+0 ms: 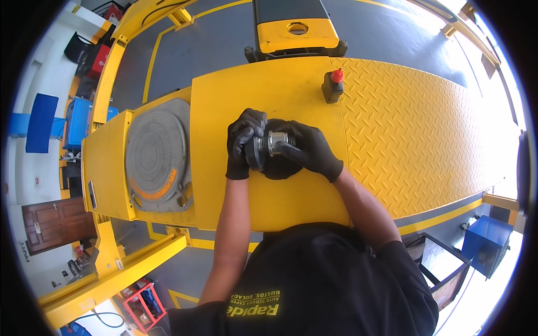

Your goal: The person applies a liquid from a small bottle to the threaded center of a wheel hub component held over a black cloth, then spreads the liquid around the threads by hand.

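Observation:
Both of my hands wear dark gloves and meet over the yellow platform (224, 207). Between them is a shiny, ridged, cylindrical metal part (274, 142) with a dark disc (256, 154) at its left end. My left hand (245, 140) is closed at the disc's side, its fingers curled. From the right, my right hand (312, 150) grips the metal part, with the thumb along its near side. A black round object (282, 169) shows below the hands; they hide much of it, and I cannot tell its kind.
A small dark bottle (332, 91) with a red cap stands beyond my right hand. Left of the hands lies a round grey turntable plate (157, 151). Textured yellow tread plate (409, 140) extends to the right. A yellow and black machine (297, 31) is at the far side.

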The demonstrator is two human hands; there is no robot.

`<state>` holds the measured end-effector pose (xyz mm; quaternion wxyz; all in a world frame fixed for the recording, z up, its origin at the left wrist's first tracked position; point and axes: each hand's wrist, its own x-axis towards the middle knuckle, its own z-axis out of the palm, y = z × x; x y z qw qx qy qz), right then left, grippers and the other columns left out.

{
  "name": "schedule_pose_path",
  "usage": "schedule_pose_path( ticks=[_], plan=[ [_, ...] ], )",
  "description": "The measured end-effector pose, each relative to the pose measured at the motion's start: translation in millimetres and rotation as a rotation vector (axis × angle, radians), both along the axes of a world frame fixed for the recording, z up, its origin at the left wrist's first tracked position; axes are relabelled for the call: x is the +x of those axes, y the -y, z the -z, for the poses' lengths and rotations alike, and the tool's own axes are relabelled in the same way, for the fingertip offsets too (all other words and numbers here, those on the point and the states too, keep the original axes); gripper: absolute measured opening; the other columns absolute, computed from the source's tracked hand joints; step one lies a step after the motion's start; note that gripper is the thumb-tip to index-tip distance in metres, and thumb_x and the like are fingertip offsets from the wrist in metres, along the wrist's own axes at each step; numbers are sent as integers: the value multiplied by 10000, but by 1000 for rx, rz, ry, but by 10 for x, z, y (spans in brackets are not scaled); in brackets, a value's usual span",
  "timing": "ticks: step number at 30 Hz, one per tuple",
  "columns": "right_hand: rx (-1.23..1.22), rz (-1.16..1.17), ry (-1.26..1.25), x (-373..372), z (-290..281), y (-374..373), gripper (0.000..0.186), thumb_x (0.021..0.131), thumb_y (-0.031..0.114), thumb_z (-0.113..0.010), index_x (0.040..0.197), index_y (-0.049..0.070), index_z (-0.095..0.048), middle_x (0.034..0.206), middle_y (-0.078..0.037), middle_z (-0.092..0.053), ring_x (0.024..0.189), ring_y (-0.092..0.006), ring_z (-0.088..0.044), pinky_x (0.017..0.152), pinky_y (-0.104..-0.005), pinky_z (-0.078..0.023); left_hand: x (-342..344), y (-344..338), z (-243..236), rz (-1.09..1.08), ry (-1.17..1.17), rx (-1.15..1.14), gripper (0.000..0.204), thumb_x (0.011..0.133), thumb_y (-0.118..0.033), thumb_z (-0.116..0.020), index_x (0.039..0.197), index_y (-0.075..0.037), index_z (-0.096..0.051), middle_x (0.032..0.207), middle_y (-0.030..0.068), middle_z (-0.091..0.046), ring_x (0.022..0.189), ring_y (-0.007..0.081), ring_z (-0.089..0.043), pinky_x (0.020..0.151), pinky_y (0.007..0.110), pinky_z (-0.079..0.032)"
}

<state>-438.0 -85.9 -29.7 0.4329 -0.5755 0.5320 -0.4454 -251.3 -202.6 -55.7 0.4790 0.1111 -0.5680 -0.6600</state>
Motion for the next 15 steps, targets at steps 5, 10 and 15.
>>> schedule_pose_path(
  ticks=[5,10,15],
  plan=[
    [-274,45,-30,26,-74,-50,501,859,228,-823,1296,51,-653,1275,-157,-729,1091,-370,-726,959,-417,-569,8,-16,-2,-13,-18,27,290,866,-277,-677,770,-9,-619,913,126,-589,943,263,-578,1029,438,-451],
    [34,-2,-85,-3,-68,-1,609,823,228,-855,1357,63,-613,1332,-165,-685,1171,-373,-696,985,-427,-556,8,2,18,-10,-13,29,286,864,-272,-675,768,-9,-620,911,127,-593,937,265,-582,1045,442,-453],
    [-296,60,-73,48,-51,-19,554,843,266,-837,1321,66,-644,1290,-158,-716,1120,-369,-717,960,-421,-566,34,15,33,16,7,-7,299,915,-309,-647,784,-42,-616,939,116,-578,969,260,-570,1108,462,-408]
  ],
)
